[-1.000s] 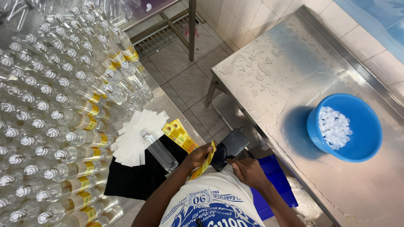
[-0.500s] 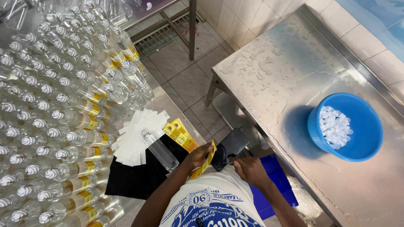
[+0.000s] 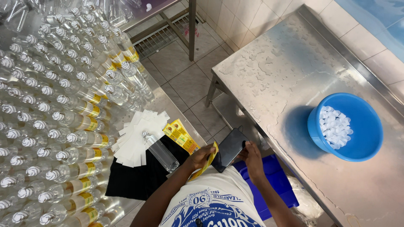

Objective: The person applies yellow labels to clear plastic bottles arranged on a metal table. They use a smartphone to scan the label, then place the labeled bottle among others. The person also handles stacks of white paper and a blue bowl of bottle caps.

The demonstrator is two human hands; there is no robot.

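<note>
Nothing moved, phone (image 3: 229, 148) between both hands' fingers (image 3: 247, 148)

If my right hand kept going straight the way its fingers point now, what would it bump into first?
The right hand points up-left at the dark phone that its fingertips already touch. Past the phone lie the left hand and its yellow label, though depth is hard to judge.
</note>
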